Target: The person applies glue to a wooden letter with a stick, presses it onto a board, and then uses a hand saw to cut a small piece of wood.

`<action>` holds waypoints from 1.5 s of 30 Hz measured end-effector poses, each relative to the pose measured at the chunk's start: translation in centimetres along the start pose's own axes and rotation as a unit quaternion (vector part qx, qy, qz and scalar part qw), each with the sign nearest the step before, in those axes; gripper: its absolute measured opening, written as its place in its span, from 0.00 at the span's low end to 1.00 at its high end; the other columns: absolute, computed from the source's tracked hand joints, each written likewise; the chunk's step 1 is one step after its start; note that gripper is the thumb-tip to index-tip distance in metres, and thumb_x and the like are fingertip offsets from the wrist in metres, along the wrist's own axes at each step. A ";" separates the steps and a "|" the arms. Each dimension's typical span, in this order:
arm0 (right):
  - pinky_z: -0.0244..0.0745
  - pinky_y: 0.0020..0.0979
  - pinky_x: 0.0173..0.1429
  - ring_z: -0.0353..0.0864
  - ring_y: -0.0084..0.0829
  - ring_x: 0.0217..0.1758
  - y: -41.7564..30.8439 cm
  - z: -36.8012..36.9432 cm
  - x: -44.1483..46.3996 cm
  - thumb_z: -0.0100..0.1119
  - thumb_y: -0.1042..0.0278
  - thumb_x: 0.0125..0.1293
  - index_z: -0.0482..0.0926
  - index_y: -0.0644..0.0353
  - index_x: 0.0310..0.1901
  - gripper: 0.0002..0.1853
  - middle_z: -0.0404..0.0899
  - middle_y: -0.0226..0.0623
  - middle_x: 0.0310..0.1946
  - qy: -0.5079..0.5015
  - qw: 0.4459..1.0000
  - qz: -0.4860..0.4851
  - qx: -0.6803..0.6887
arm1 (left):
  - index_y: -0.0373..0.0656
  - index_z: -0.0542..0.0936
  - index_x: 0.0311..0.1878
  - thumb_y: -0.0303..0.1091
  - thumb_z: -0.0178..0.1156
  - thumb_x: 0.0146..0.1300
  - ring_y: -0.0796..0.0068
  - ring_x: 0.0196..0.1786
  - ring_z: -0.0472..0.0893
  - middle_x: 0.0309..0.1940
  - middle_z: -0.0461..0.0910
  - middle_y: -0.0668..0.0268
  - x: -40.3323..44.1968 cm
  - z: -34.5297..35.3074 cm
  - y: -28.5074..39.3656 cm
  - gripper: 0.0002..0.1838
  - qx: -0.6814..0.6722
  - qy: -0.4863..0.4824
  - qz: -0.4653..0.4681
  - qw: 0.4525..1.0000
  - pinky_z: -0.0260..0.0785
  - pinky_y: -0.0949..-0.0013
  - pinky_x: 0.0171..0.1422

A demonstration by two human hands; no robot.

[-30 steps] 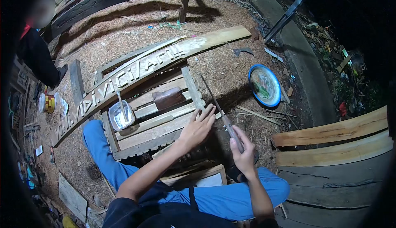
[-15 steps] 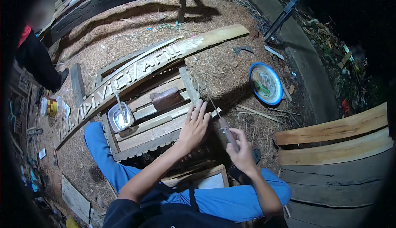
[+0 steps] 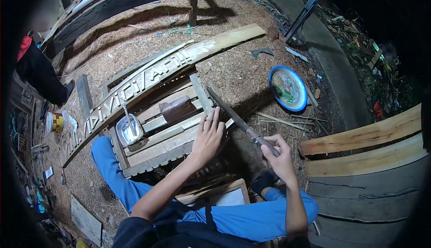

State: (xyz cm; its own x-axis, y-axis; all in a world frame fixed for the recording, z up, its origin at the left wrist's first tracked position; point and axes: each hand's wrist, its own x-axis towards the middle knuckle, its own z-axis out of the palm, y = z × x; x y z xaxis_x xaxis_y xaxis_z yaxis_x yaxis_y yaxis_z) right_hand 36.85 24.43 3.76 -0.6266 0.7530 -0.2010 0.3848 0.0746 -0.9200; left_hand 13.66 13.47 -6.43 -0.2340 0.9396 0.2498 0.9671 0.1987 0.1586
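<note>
My right hand (image 3: 279, 157) is closed around the handle of a machete (image 3: 231, 112). Its long dark blade points up and to the left, past the corner of a low slatted wooden stand (image 3: 164, 154). Stretched over that corner, my left hand (image 3: 208, 133) lies with its fingers extended; its thumb and palm side are hidden. A pale wood end (image 3: 230, 123) sticks out beyond these fingers; whether they press on it I cannot tell. On the slats are a curved brown wooden piece (image 3: 176, 110) and a clear tub (image 3: 130, 131) with a brush-like stick in it.
A long curved board (image 3: 155, 75) with raised letters spans the stand's far side. To the right lie a blue-rimmed basin (image 3: 306, 100), thin sticks (image 3: 287, 121) and curved planks (image 3: 363, 140). A person in dark trousers (image 3: 42, 77) stands at the far left.
The machete has swung with my right hand down and to the right, and its blade now shows its broad side. My left hand stays at the stand's corner. The view shifts slightly.
</note>
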 end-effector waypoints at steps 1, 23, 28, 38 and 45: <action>0.70 0.23 0.33 0.78 0.13 0.33 0.1 0.5 -0.2 0.66 0.69 0.75 0.79 0.61 0.54 0.12 0.84 0.30 0.34 0.015 1.000 0.002 0.010 | 0.33 0.72 0.68 0.50 0.55 0.75 0.46 0.85 0.54 0.81 0.57 0.43 0.0 0.1 0.1 0.30 0.037 -0.021 0.003 0.999 0.43 0.45 0.88; 0.80 0.29 0.41 0.90 0.24 0.39 -2.8 2.6 -0.7 0.65 0.67 0.75 0.81 0.63 0.53 0.11 0.89 0.43 0.37 0.036 0.993 -0.056 -0.101 | 0.45 0.78 0.68 0.47 0.56 0.74 0.38 0.84 0.54 0.80 0.62 0.45 -0.1 1.5 0.1 0.25 0.063 0.010 0.040 0.997 0.41 0.37 0.86; 0.82 0.30 0.45 0.91 0.26 0.44 -1.6 4.3 -0.8 0.64 0.68 0.76 0.81 0.63 0.54 0.11 0.90 0.44 0.40 0.052 0.994 -0.076 -0.057 | 0.47 0.79 0.66 0.53 0.49 0.80 0.41 0.83 0.55 0.79 0.64 0.49 0.1 1.1 0.4 0.24 -0.016 0.019 0.019 1.000 0.43 0.37 0.85; 0.78 0.27 0.40 0.85 0.18 0.37 -1.6 2.5 -1.4 0.63 0.68 0.77 0.81 0.63 0.56 0.12 0.88 0.38 0.38 0.036 0.998 -0.013 -0.050 | 0.49 0.80 0.61 0.51 0.51 0.80 0.40 0.84 0.54 0.77 0.67 0.55 0.1 1.4 0.2 0.20 -0.022 0.030 0.022 0.999 0.43 0.36 0.85; 0.80 0.31 0.41 0.89 0.25 0.40 -1.6 4.4 -1.4 0.64 0.67 0.76 0.80 0.63 0.57 0.13 0.90 0.43 0.40 0.061 0.994 -0.047 -0.083 | 0.49 0.81 0.58 0.51 0.53 0.79 0.39 0.83 0.54 0.75 0.70 0.55 0.2 1.5 0.6 0.18 -0.029 0.048 0.018 0.998 0.42 0.36 0.85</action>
State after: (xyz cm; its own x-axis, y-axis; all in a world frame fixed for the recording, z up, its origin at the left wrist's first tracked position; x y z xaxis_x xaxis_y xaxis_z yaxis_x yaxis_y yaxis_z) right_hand 34.12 20.39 4.00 -0.5820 0.8105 -0.0656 0.4411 0.2469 -0.8628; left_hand 14.33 14.13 -7.71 -0.2098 0.9145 0.3459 0.9686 0.1461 0.2013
